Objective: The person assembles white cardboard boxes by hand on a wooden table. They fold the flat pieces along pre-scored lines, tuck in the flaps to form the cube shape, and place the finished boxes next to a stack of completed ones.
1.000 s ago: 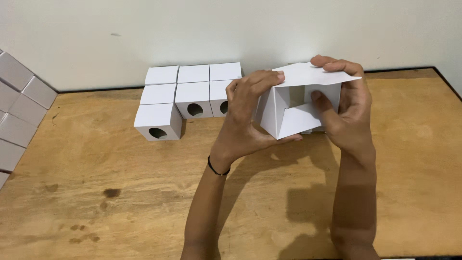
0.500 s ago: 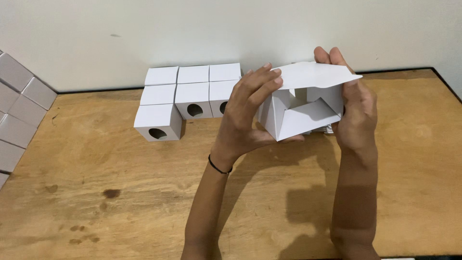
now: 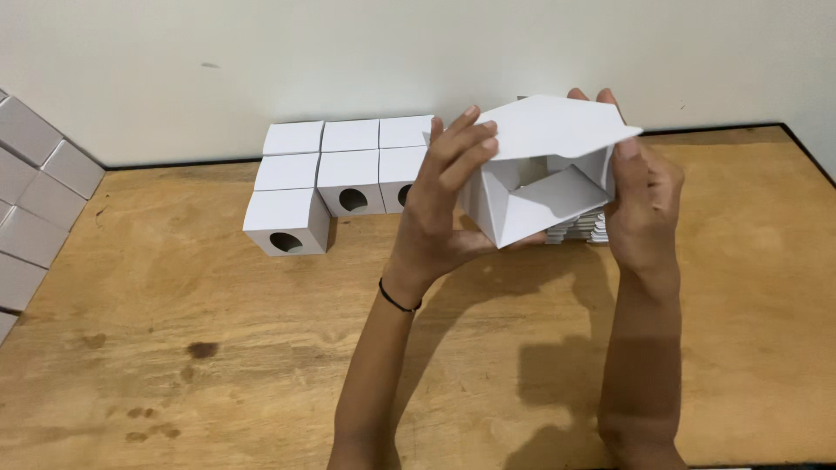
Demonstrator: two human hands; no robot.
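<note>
Both hands hold a half-folded white cardboard box (image 3: pixel 535 196) above the wooden table (image 3: pixel 174 348). My left hand (image 3: pixel 440 204) grips its left side, fingers up along the flap edge. My right hand (image 3: pixel 640 191) clasps its right side. The box's top flap (image 3: pixel 557 126) stands open and its inside faces me. Under the box, a stack of flat white blanks (image 3: pixel 582 228) peeks out on the table.
Several finished white cubes with round holes (image 3: pixel 340 178) stand in rows against the wall, left of my hands. More grey-white boxes (image 3: pixel 30 200) are piled at the far left edge. A dark stain (image 3: pixel 202 350) marks the table.
The box's top flap has swung further up and open, and my right hand's fingers have straightened along its right side. The box stays in about the same place.
</note>
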